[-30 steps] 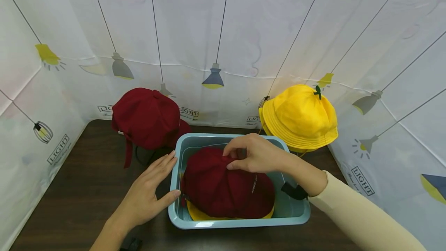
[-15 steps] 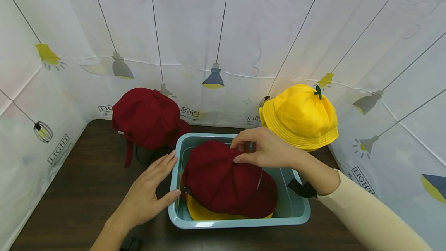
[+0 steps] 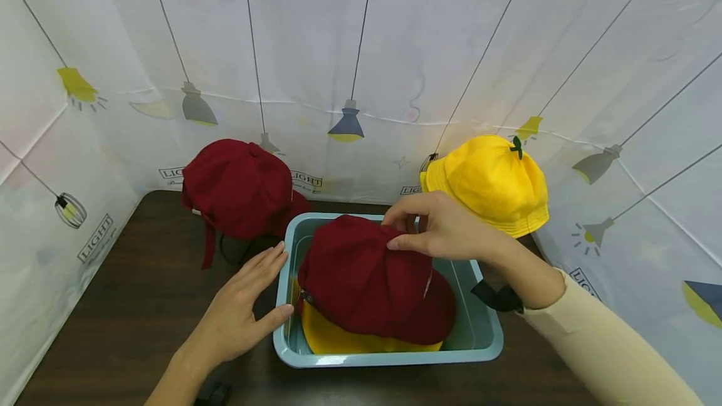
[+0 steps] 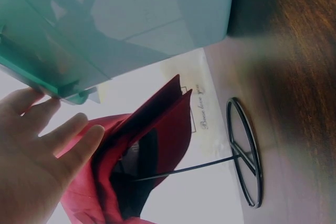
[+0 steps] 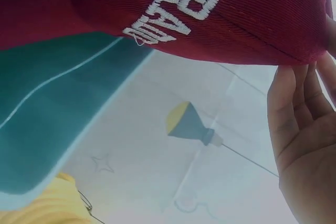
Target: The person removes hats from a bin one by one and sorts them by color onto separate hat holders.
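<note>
My right hand (image 3: 445, 224) pinches the crown top of a dark red baseball cap (image 3: 361, 274), which hangs partly raised inside a light blue plastic basin (image 3: 485, 337). White embroidered letters (image 5: 184, 9) show on the cap's front in the right wrist view. Beneath it, a yellow hat (image 3: 350, 340) lies in the basin. My left hand (image 3: 242, 309) rests with straight, spread fingers against the basin's left rim; in the left wrist view its fingertips are right at the rim (image 4: 52, 90).
Behind the basin on the left, another dark red cap (image 3: 237, 190) sits on a black wire stand (image 4: 247, 153). At the back right is a yellow bucket hat (image 3: 485, 183) with a green sprout. A white lamp-print cloth (image 3: 304, 30) lines the back of the dark wooden table (image 3: 113, 312).
My right hand has lifted the red cap upward and slightly right, uncovering more of the yellow hat below. The left hand has stayed at the basin's rim.
</note>
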Demonstrator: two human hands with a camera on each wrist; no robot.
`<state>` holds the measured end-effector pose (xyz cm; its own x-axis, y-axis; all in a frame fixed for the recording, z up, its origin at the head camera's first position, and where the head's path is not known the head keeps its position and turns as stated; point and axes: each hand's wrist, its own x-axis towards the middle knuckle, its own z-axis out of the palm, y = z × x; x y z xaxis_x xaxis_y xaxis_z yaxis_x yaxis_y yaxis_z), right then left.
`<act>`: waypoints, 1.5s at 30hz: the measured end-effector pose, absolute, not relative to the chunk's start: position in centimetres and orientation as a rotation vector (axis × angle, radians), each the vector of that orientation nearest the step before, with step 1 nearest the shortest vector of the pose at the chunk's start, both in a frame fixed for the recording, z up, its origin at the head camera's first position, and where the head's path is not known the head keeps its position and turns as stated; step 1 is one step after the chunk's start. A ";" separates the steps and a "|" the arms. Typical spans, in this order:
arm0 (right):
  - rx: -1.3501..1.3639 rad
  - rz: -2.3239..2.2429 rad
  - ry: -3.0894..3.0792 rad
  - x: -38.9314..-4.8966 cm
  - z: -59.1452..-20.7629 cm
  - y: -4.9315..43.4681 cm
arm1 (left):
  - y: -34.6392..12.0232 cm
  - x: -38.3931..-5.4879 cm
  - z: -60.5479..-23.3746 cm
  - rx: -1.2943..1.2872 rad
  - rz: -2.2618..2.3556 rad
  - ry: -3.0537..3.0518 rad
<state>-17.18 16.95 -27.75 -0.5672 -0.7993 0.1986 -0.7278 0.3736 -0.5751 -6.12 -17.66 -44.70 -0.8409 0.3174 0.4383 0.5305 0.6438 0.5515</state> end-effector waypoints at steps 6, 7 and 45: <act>-1.362 -0.964 2.532 -17.2 -26.5 17.2 | -17.7 -6.2 -44.7 -0.680 -0.999 -2.565; -1.364 -0.962 2.541 -17.2 -26.3 17.2 | -17.7 -6.2 -44.7 -0.681 -1.000 -2.565; -1.556 -0.938 2.735 -19.2 -20.5 15.3 | -17.7 -6.1 -44.7 -0.708 -1.004 -2.549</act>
